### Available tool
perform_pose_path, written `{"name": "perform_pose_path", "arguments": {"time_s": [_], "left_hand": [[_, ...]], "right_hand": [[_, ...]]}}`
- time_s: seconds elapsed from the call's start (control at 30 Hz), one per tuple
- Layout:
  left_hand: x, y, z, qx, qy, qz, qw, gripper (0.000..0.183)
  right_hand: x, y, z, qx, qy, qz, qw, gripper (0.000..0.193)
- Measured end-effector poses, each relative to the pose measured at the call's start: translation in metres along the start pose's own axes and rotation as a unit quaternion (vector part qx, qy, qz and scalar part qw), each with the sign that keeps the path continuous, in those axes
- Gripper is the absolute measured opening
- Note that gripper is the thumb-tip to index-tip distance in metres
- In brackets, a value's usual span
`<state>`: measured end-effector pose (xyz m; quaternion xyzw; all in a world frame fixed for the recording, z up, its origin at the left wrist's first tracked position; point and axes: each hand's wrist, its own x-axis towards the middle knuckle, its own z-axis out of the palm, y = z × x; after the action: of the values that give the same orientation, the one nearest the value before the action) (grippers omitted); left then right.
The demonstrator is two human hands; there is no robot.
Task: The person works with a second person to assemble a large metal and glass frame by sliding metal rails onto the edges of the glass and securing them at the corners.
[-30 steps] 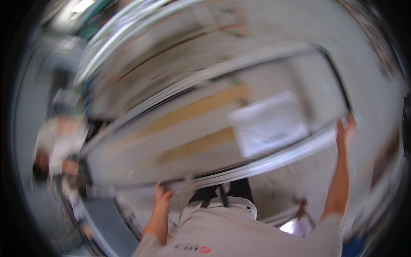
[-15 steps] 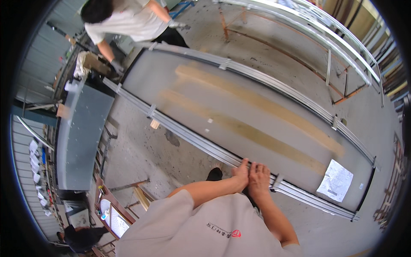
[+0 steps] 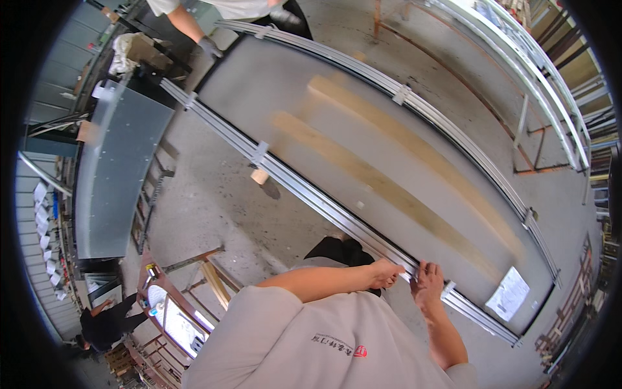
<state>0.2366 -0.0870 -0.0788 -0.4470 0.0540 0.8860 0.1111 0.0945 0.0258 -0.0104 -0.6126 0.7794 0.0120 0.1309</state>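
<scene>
A long frosted glass panel (image 3: 389,149) with aluminium rails along its sides lies in front of me. My right hand (image 3: 427,283) rests on the near rail (image 3: 324,207), its fingers stretched over the metal toward the glass. Just left of it, my left hand (image 3: 385,274) is closed at the outer edge of the same rail. What its curled fingers hold, if anything, I cannot make out. A clear clip or tape band (image 3: 448,290) wraps the rail beside my right hand. A printed white sheet (image 3: 508,294) lies on the panel's right end.
At the far left corner a co-worker's gloved hand (image 3: 209,47) touches the panel. A dark grey panel (image 3: 120,181) stands on a rack at left. Long white profiles (image 3: 518,71) rest on a rusty stand at back right. Another person (image 3: 107,324) is at lower left near a desk.
My left hand has drawn apart from my right and curled closed. My view has shifted. The co-worker's gloved hand has come to the panel's far corner.
</scene>
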Motion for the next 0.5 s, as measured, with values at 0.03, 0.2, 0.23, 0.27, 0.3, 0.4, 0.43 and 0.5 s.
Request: {"name": "perform_pose_path", "arguments": {"time_s": [0.03,0.2,0.23,0.27,0.3,0.4,0.43,0.5], "left_hand": [[-0.022,0.020,-0.018,0.066,-0.075,-0.048,0.994,0.020],[-0.147,0.129,-0.134,0.060,0.225,0.299,0.925,0.016],[-0.165,0.150,-0.189,0.077,0.254,0.383,0.885,0.015],[-0.187,0.178,-0.224,-0.011,0.276,0.422,0.864,0.014],[-0.208,0.206,-0.255,-0.139,0.276,0.437,0.845,0.019],[-0.248,0.279,-0.346,-0.067,0.429,0.487,0.758,0.026],[-0.257,0.304,-0.364,0.194,0.470,0.447,0.736,0.025],[-0.266,0.353,-0.407,0.663,0.587,0.296,0.360,0.042]], "right_hand": [[0.004,-0.003,-0.002,0.017,0.001,-0.004,1.000,0.060],[0.006,-0.013,-0.003,0.010,-0.016,0.002,1.000,0.061],[0.005,-0.016,-0.003,0.013,-0.018,0.006,1.000,0.061],[0.006,-0.020,-0.004,0.015,-0.020,0.015,1.000,0.061],[0.007,-0.024,-0.004,0.019,-0.021,0.024,0.999,0.061],[0.013,-0.030,-0.009,0.021,-0.007,0.027,0.999,0.061],[0.010,-0.033,-0.011,0.015,-0.002,0.045,0.999,0.062],[0.002,-0.035,-0.015,0.051,0.025,0.086,0.995,0.057]]}}
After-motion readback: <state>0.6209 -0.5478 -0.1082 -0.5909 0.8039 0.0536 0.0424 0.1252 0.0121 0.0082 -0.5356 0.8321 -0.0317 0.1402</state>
